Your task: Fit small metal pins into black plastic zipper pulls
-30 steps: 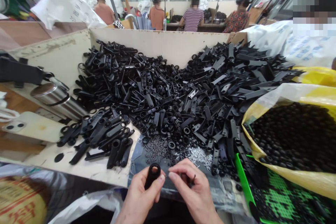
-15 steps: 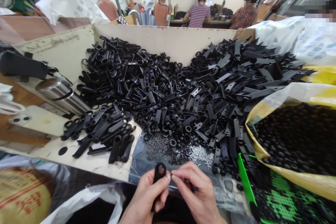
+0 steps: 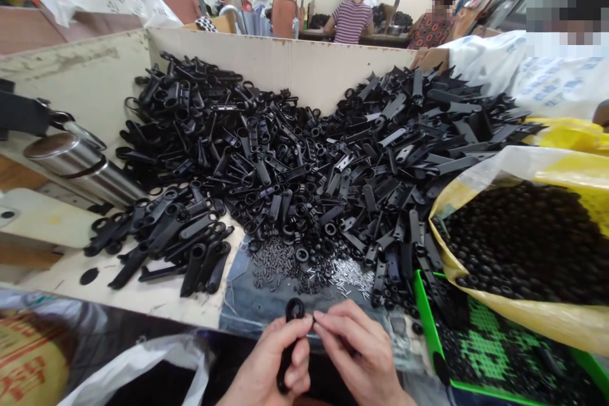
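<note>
My left hand (image 3: 273,358) is closed around a black plastic handle part (image 3: 294,311) with a ring at its top end. The part stands roughly upright, its ring showing above the thumb. Close beside it, my right hand (image 3: 359,349) pinches thumb and forefinger together at the left thumb tip. A tiny dark piece seems to sit in that pinch, too small to name. Just beyond the hands, small dark screw-like pieces (image 3: 276,260) and silver pins (image 3: 352,276) lie on a grey cloth (image 3: 238,295).
A big heap of black plastic parts (image 3: 266,146) fills the walled table. At right stand a yellow sack (image 3: 457,203) of black round pieces and a green tray (image 3: 428,323). At left are a steel flask (image 3: 90,165), a phone (image 3: 52,219) and finished-looking handles (image 3: 162,228). Several people sit beyond.
The left hand has turned the handle part so its ring shows more edge-on. The right pinch stays against the left thumb. The whole view has shifted slightly to the right.
</note>
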The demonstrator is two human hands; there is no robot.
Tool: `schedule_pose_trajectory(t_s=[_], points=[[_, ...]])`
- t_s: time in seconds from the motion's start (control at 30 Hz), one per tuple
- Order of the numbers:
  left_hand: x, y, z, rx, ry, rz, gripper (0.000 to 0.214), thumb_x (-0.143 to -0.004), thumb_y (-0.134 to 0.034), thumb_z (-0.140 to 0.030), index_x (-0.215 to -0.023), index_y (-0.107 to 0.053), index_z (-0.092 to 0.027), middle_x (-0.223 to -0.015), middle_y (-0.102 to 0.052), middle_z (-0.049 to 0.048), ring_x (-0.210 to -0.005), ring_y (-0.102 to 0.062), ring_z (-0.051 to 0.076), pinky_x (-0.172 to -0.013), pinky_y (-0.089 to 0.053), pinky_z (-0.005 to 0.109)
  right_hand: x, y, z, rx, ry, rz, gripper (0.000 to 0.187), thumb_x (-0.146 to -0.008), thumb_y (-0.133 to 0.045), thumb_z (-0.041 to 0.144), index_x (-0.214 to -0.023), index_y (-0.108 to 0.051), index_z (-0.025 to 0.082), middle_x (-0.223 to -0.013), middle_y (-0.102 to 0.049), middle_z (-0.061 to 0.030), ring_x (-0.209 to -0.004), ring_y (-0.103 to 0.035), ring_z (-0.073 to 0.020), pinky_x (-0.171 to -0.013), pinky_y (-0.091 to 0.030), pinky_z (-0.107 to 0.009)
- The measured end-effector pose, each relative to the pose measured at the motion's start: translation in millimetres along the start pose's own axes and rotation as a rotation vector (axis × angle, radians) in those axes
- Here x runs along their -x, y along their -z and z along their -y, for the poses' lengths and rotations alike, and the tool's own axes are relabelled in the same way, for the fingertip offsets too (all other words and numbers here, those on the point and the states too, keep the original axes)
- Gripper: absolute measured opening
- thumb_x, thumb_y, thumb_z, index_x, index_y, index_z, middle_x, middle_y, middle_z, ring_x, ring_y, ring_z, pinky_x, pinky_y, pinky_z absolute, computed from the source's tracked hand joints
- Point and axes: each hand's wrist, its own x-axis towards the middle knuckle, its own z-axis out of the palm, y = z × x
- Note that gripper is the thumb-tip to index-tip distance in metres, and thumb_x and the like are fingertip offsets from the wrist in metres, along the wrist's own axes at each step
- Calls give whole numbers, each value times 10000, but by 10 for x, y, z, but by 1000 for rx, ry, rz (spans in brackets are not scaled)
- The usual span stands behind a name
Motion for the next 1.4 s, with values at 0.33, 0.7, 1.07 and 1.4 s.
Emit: schedule_pose_trajectory(t_s=[0.33, 0.7, 1.07, 1.4], points=[[-121, 44, 143, -40, -98, -59, 523, -492, -966, -470, -612, -540, -191, -379, -437, -101, -311, -239, 9, -390, -115, 194, 0, 62, 16, 2, -13, 13, 165, -953, -629, 55, -1026, -724, 168, -773, -680, -50, -658, -645, -151, -549, -505, -216], [-16, -69, 97, -19, 9, -22, 436, -597, -936, -398, -701, -565, -193, -463, -528, -85, -380, -353, 29, -451, -216, 185, 82, 102, -6, -35, -169, 24, 127, -945, -653, 118, -1026, -713, 196, -820, -675, -27, -562, -560, -118, -468, -432, -208], [71, 229, 67, -313, -146, 173, 317, -741, -710, -179, -1056, -676, -183, -950, -743, 60, -815, -638, 172, -843, -450, 305, 39, 142, 28, -42, -261, 55, 102, -933, -649, 153, -990, -706, 216, -802, -646, -6, -568, -568, -118, -480, -452, -201], [171, 212, -16, -566, -183, 105, 279, -776, -644, -199, -1052, -676, -229, -990, -706, 50, -1057, -601, 246, -959, -444, 353, -80, 64, 101, 108, -49, 176, 88, -1013, -585, 192, -1026, -672, 197, -846, -674, -40, -734, -675, -162, -600, -524, -228]])
